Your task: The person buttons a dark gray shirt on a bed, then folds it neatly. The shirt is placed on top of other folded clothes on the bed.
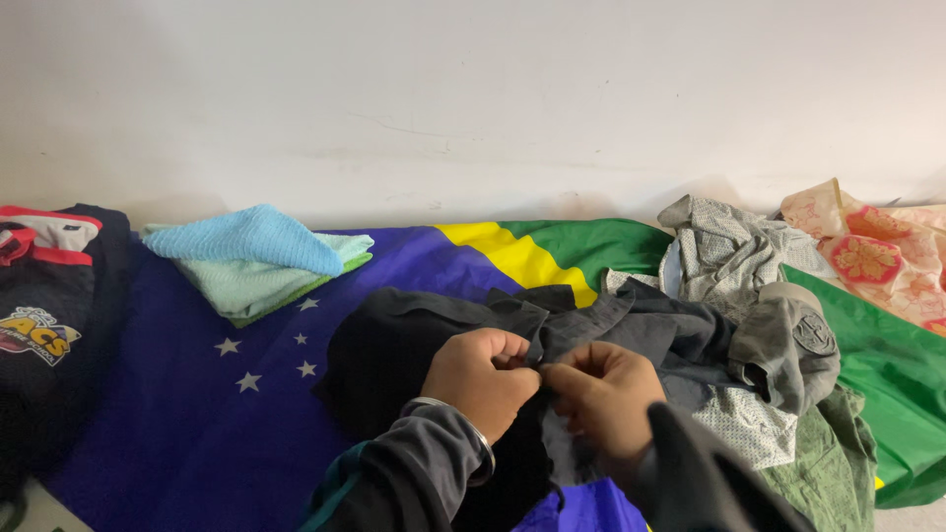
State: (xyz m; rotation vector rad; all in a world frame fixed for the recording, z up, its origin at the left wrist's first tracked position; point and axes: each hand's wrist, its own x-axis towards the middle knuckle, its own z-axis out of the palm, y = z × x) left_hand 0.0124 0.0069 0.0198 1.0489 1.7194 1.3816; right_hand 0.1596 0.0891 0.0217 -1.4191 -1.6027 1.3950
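A black garment lies crumpled on a blue, yellow and green flag cloth. My left hand and my right hand meet over its middle, both pinching the same fold of dark fabric between thumb and fingers. A thin bracelet circles my left wrist. Dark sleeves cover both forearms.
Folded light blue and mint green towels sit at the back left. A black, red and white garment lies at the far left. A pile of grey, patterned and olive clothes lies to the right, with a pink floral cloth behind it. A white wall stands behind.
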